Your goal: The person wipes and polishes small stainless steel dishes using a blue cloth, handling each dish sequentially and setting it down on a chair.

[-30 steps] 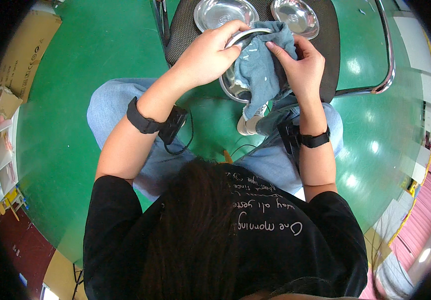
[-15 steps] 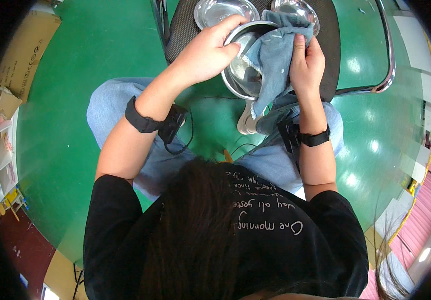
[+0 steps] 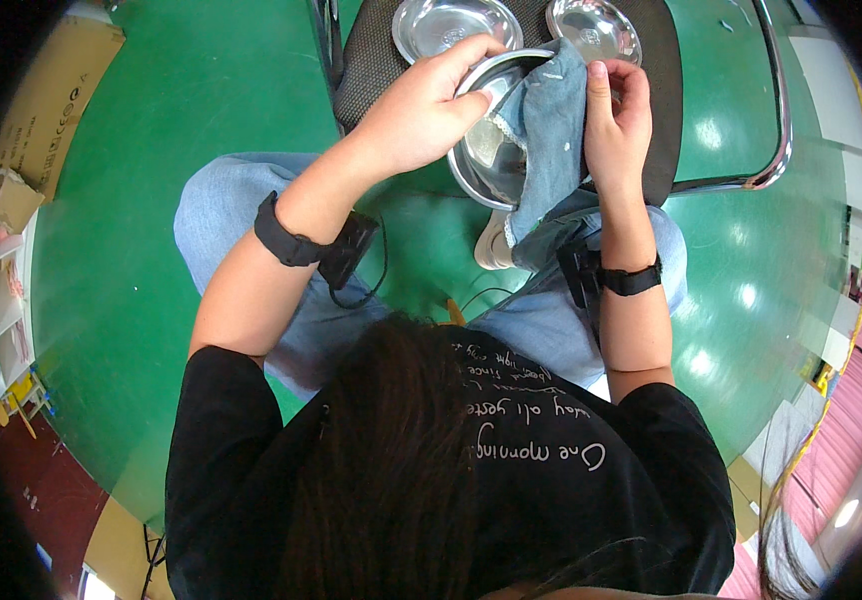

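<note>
My left hand (image 3: 431,112) is closed on the upper left rim of a shiny metal bowl (image 3: 486,185), thumb inside and fingers outside. The bowl is tilted above the floor at the chair's front edge. A blue-grey cloth (image 3: 554,130) with a frayed pale edge lies across the bowl's right side, partly inside, and hangs down past the rim. Right beside the cloth is my right hand (image 3: 618,125), its fingers loosely curled with a gap between thumb and fingers. No cloth shows in that gap. The bowl's far right rim is hidden under the cloth.
Two shallow metal dishes, a left one (image 3: 456,25) and a right one (image 3: 596,30), rest on the dark mesh chair seat (image 3: 376,85). A curved chrome chair frame (image 3: 781,130) stands at the right. Cardboard boxes (image 3: 56,100) and a white shelf (image 3: 1,290) line the left side.
My right hand has let go of the cloth, which now drapes closer over the bowl. The bowl and my left hand have shifted slightly right and nearer to me.
</note>
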`<control>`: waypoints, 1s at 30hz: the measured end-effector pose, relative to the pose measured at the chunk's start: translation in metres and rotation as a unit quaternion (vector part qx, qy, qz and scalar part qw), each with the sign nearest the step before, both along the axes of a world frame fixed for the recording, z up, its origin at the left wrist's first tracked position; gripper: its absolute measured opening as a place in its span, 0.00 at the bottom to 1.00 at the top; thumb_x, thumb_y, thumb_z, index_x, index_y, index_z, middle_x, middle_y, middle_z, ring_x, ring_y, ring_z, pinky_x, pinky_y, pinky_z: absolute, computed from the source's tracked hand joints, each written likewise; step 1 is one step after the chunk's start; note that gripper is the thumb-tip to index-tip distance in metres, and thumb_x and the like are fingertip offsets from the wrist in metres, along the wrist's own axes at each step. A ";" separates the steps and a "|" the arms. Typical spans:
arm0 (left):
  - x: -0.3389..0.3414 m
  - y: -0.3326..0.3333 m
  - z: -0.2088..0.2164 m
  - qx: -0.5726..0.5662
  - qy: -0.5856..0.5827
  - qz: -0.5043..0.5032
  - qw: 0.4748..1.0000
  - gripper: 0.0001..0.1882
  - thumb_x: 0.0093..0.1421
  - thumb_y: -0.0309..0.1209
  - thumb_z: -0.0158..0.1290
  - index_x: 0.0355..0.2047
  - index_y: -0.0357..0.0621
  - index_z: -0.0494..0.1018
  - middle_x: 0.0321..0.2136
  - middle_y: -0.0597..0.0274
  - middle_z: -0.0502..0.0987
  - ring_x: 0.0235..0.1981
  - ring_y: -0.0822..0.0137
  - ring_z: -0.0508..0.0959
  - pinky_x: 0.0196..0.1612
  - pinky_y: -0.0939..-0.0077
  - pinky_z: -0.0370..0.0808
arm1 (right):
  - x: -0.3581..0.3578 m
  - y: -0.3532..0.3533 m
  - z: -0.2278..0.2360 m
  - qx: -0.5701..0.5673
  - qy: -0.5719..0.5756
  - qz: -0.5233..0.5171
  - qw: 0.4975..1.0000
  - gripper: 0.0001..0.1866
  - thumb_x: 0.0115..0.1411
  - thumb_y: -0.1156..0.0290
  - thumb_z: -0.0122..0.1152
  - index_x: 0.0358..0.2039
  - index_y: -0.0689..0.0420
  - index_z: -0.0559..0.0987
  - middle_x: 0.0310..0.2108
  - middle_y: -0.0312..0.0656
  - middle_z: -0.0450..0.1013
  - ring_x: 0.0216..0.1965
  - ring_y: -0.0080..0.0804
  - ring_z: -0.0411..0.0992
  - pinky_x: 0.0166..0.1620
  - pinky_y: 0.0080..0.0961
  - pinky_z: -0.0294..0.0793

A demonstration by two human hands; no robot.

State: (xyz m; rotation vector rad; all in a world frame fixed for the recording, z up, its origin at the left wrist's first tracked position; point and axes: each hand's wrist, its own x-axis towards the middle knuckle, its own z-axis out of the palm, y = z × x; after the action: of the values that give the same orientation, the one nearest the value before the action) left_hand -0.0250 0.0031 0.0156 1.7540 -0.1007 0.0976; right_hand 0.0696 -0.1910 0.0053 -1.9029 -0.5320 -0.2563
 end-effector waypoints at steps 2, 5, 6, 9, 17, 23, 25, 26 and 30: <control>0.002 0.000 -0.004 -0.006 -0.012 0.008 1.000 0.19 0.59 0.22 0.47 0.52 0.39 0.65 0.40 0.63 0.73 0.41 0.74 0.71 0.47 0.79 0.68 | -0.002 -0.002 0.003 -0.011 0.041 0.023 0.999 0.18 0.63 0.58 0.55 0.38 0.64 0.75 0.30 0.39 0.74 0.31 0.21 0.69 0.37 0.19 0.70; 0.004 0.001 -0.011 -0.050 -0.013 0.025 0.998 0.18 0.59 0.22 0.47 0.51 0.39 0.65 0.40 0.63 0.73 0.42 0.74 0.72 0.47 0.79 0.69 | -0.007 0.001 0.008 -0.014 0.124 0.076 0.989 0.18 0.62 0.58 0.57 0.37 0.63 0.78 0.26 0.34 0.74 0.28 0.17 0.66 0.33 0.16 0.68; 0.004 0.001 -0.011 -0.090 -0.001 0.033 0.995 0.18 0.59 0.22 0.47 0.51 0.38 0.65 0.40 0.63 0.73 0.42 0.74 0.72 0.48 0.79 0.69 | -0.010 0.002 0.012 -0.003 0.153 0.093 0.984 0.18 0.61 0.57 0.59 0.39 0.62 0.78 0.27 0.34 0.74 0.29 0.17 0.67 0.33 0.16 0.68; 0.003 -0.003 -0.007 -0.145 -0.009 0.019 0.989 0.18 0.59 0.22 0.47 0.51 0.39 0.65 0.42 0.63 0.72 0.44 0.75 0.71 0.49 0.80 0.67 | -0.014 0.001 0.025 0.023 0.246 0.125 0.961 0.20 0.57 0.59 0.64 0.43 0.62 0.76 0.31 0.35 0.75 0.32 0.19 0.70 0.36 0.17 0.71; 0.001 -0.001 -0.002 -0.157 -0.021 -0.002 0.987 0.18 0.60 0.23 0.47 0.51 0.39 0.65 0.46 0.65 0.70 0.50 0.75 0.68 0.54 0.79 0.63 | -0.018 -0.010 0.039 0.116 0.427 0.224 0.869 0.26 0.52 0.68 0.67 0.51 0.62 0.71 0.42 0.42 0.75 0.41 0.28 0.75 0.47 0.25 0.74; 0.000 -0.002 -0.001 -0.156 -0.044 -0.003 0.987 0.18 0.59 0.25 0.48 0.51 0.40 0.65 0.49 0.65 0.68 0.54 0.74 0.65 0.59 0.76 0.58 | -0.018 -0.020 0.041 0.220 0.530 0.266 0.774 0.25 0.56 0.73 0.59 0.53 0.67 0.66 0.45 0.48 0.72 0.45 0.35 0.74 0.48 0.30 0.76; 0.000 -0.002 0.001 -0.159 -0.036 -0.002 0.987 0.19 0.59 0.26 0.48 0.52 0.40 0.65 0.49 0.64 0.69 0.53 0.73 0.66 0.57 0.77 0.60 | -0.015 -0.022 0.036 0.249 0.555 0.288 0.739 0.23 0.55 0.76 0.60 0.51 0.67 0.69 0.43 0.47 0.74 0.43 0.34 0.75 0.47 0.29 0.77; 0.000 -0.002 0.000 -0.160 -0.036 -0.003 0.987 0.19 0.59 0.26 0.48 0.52 0.40 0.65 0.49 0.64 0.69 0.53 0.73 0.66 0.57 0.77 0.60 | -0.016 -0.022 0.034 0.250 0.555 0.287 0.740 0.23 0.55 0.76 0.60 0.51 0.67 0.69 0.43 0.47 0.74 0.43 0.34 0.75 0.47 0.29 0.77; -0.001 0.000 0.000 -0.242 -0.001 -0.009 0.970 0.19 0.59 0.26 0.48 0.51 0.37 0.67 0.44 0.63 0.73 0.46 0.74 0.71 0.51 0.81 0.65 | -0.018 -0.018 0.027 0.263 0.566 0.278 0.730 0.20 0.56 0.78 0.59 0.49 0.67 0.70 0.43 0.47 0.75 0.42 0.34 0.76 0.46 0.29 0.78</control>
State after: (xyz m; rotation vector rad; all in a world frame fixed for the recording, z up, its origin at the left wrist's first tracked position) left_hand -0.0258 0.0030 0.0161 1.2641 -0.0849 0.1017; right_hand 0.0519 -0.2094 0.0328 -0.9586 -0.1102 1.0141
